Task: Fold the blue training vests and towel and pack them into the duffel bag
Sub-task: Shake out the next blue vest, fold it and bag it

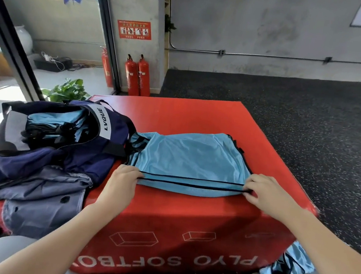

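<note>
In the head view, a blue training vest (192, 161) lies spread on the red soft box (200, 114) in the middle of the frame, its black-trimmed near hem running across just above the box's front edge. The left hand (122, 179) pinches the hem's left corner and the right hand (266, 193) pinches the right corner, each grip clamped on the fabric with curled fingers. The duffel bag (64, 145) sits at centre left, touching the vest's left side, its mouth open with what look like folded blue vests (54, 121) already inside. Another blue vest (291, 262) hangs at lower right beside the box; no towel can be made out. The step in hand appears to be a fold of the spread vest. To do it well, both corners should probably be kept taut and level, lifted together and carried toward the far edge so the hem lands parallel to it, then smoothed flat. The slippery mesh may slide or bunch, so an even pull from both hands matters.
</note>
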A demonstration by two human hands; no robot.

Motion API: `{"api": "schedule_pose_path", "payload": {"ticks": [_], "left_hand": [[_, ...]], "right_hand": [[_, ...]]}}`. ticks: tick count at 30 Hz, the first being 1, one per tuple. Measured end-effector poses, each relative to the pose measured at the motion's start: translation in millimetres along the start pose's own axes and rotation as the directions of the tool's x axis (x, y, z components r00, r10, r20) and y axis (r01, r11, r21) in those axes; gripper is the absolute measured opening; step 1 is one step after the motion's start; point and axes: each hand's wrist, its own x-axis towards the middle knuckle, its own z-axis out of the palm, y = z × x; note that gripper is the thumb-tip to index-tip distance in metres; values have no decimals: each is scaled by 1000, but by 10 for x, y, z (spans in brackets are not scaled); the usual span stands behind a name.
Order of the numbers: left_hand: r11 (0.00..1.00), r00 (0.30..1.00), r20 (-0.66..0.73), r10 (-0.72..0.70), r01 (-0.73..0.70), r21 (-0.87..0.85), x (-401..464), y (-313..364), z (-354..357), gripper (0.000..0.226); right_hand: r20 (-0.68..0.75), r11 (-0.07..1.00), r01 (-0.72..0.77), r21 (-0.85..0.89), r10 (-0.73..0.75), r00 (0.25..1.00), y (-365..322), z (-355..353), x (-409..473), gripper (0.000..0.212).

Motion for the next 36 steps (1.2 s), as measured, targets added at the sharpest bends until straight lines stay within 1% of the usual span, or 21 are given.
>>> {"api": "schedule_pose_path", "payload": {"ticks": [2, 4, 6, 8, 10, 12, 14, 16, 18, 21, 24, 26, 28, 32, 34, 36], "left_hand": [[997, 997, -7, -80, 80, 2, 31, -23, -60, 28], [985, 985, -21, -171, 171, -29, 59, -11, -145, 24], [978, 979, -50, -198, 194, -81, 111, 35, -265, 22], [974, 974, -90, -207, 196, -117, 192, 72, -413, 20], [970, 970, -105, -221, 207, -128, 312, 105, -582, 17], [964, 964, -116, -238, 220, -149, 482, 175, -781, 13], [955, 954, -154, -256, 226, -192, 720, 274, -1030, 10], [952, 943, -201, -264, 221, -214, 995, 376, -1322, 11], [953, 936, -231, -265, 216, -214, 1256, 486, -1647, 14], [952, 919, -294, -261, 194, -239, 1588, 690, -2162, 17], [930, 900, -327, -288, 182, -319, 1834, 927, -2694, 17], [932, 904, -341, -257, 139, -334, 1927, 1101, -3028, 16], [941, 898, -386, -213, 82, -328, 1975, 1285, -3338, 16], [950, 861, -469, -195, 48, -308, 1993, 1602, -3859, 15], [942, 861, -466, -202, 41, -333, 2027, 1644, -4027, 12], [928, 880, -428, -208, 38, -371, 2066, 1618, -4178, 12]], "right_hand": [[-12, 999, -36, 5, 36, 999, -13, -49, 16, 13], [-59, 999, -41, 11, 42, 997, -39, -102, 24, 9], [-150, 998, -55, 21, 57, 987, -76, -165, 32, 6], [-225, 993, -97, 63, 109, 968, -93, -261, 59, 6], [-264, 982, -123, 143, 157, 952, -99, -412, 117, 9], [-309, 973, -127, 194, 183, 933, -109, -610, 208, 7], [-364, 943, -170, 285, 271, 891, -148, -873, 312, 5], [-403, 887, -211, 411, 385, 830, -204, -1199, 429, 7], [-440, 839, -214, 500, 459, 772, -267, -1588, 542, 9], [-492, 805, -166, 569, 495, 716, -405, -2271, 618, 19], [-526, 773, -107, 625, 518, 674, -543, -2936, 600, 25], [-530, 727, -52, 685, 546, 649, -617, -3335, 567, 25], [-533, 679, 11, 734, 566, 629, -691, -3689, 519, 25], [-542, 653, 56, 756, 575, 613, -825, -4259, 386, 27], [-541, 647, 56, 761, 584, 605, -880, -4448, 337, 26], [-551, 655, 63, 753, 576, 604, -912, -4588, 306, 25]]}}
